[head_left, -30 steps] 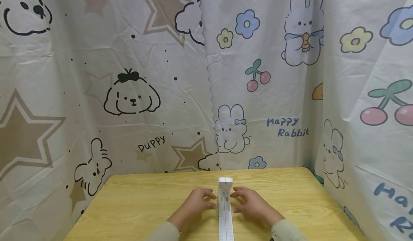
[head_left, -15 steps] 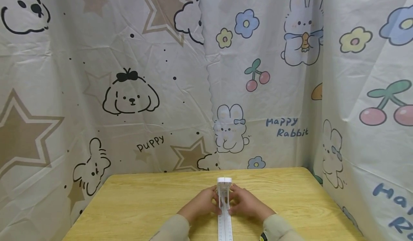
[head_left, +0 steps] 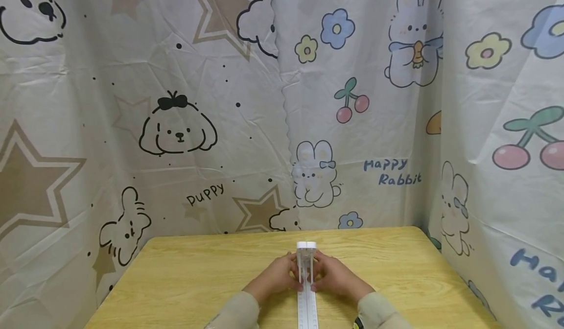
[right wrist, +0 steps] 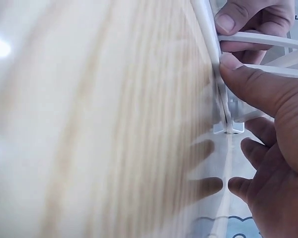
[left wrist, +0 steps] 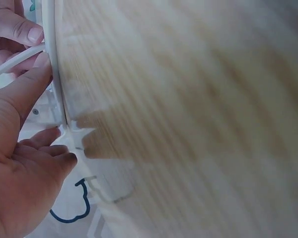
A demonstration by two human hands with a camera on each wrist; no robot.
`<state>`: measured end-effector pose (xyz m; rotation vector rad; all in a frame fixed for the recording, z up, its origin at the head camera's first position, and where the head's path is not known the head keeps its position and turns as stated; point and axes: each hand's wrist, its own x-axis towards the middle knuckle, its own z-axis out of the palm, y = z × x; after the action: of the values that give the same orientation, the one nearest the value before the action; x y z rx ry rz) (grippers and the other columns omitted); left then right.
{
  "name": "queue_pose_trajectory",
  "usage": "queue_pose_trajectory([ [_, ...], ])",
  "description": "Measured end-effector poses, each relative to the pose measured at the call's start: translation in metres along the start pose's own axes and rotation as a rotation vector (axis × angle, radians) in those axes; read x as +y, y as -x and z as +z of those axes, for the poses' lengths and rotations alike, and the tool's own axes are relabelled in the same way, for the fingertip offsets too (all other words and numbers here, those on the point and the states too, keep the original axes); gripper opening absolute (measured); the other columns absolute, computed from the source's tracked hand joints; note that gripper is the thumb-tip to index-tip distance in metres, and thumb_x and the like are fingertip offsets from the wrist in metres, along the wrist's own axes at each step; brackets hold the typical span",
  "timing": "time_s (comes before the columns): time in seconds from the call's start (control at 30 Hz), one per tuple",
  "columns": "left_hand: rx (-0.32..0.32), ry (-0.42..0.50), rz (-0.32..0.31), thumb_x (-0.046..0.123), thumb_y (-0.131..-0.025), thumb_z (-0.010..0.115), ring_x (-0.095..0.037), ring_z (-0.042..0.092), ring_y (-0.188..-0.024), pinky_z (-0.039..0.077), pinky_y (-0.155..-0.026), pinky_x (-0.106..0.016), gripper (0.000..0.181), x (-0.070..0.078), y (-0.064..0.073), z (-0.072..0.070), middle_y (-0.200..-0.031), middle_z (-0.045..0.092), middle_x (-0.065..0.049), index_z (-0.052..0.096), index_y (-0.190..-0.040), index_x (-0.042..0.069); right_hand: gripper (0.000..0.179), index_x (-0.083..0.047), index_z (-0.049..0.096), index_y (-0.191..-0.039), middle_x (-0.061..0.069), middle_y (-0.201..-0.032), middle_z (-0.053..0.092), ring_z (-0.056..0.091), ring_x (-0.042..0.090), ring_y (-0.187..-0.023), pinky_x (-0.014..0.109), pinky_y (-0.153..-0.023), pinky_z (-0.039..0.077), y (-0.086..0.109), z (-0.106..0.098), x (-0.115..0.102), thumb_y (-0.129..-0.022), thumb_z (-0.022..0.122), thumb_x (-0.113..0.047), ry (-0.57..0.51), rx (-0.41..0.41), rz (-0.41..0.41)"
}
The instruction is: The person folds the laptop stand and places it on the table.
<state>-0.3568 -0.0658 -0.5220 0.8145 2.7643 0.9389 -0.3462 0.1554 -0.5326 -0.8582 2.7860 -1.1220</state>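
A white plastic stand (head_left: 307, 309) lies along the table, its long narrow base running toward me. At its far end, thin uprights rise to a rounded white top (head_left: 306, 245). My left hand (head_left: 277, 276) grips the left side by the uprights, thumb near and fingers behind. On the opposite side my right hand (head_left: 337, 276) holds it the same way. In the left wrist view the left thumb (left wrist: 32, 79) touches the white base edge (left wrist: 52, 54). The right thumb (right wrist: 253, 82) presses the base beside a strut (right wrist: 263, 39) in the right wrist view. Some fingertips are hidden behind the uprights.
The wooden table (head_left: 198, 270) carries the stand. Printed curtains (head_left: 246, 123) enclose its back and both sides, with the right curtain (head_left: 502, 211) close to the table edge.
Both hands have come inward from either side of the stand and taken hold of it near the uprights. The stand has barely moved; over the last half second the hands keep still.
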Motion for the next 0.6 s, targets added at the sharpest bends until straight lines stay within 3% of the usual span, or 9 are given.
queue_pose_trajectory([
  [0.27, 0.013, 0.019, -0.003, 0.014, -0.067, 0.095, -0.036, 0.052, -0.137, 0.039, -0.119, -0.051, 0.024, 0.006, 0.009, 0.002, -0.145, 0.059, -0.013, 0.071, -0.063, 0.018, 0.022, -0.020, 0.072, -0.066, 0.013, -0.156, 0.049, 0.045, 0.043, -0.143, 0.064, -0.118, 0.033, 0.007, 0.001, -0.009, -0.069, 0.091, -0.012, 0.007, -0.002, 0.016],
  [0.53, 0.046, 0.019, 0.025, 0.011, -0.068, 0.093, -0.031, 0.057, -0.132, 0.043, -0.116, -0.047, 0.018, 0.009, 0.014, 0.005, -0.138, 0.064, -0.012, 0.075, -0.065, 0.012, 0.020, -0.020, 0.071, -0.068, 0.011, -0.152, 0.053, 0.046, 0.042, -0.142, 0.079, -0.114, 0.021, 0.009, 0.002, -0.011, -0.073, 0.089, -0.013, 0.070, 0.000, -0.034],
  [0.6, 0.045, 0.022, 0.013, 0.011, -0.070, 0.092, -0.031, 0.057, -0.133, 0.043, -0.116, -0.047, 0.018, 0.010, 0.014, 0.005, -0.139, 0.064, -0.010, 0.075, -0.065, 0.010, 0.017, -0.019, 0.072, -0.076, 0.006, -0.143, 0.061, 0.045, 0.040, -0.143, 0.079, -0.114, 0.019, 0.009, 0.002, -0.012, -0.075, 0.088, -0.015, 0.095, -0.012, -0.030],
])
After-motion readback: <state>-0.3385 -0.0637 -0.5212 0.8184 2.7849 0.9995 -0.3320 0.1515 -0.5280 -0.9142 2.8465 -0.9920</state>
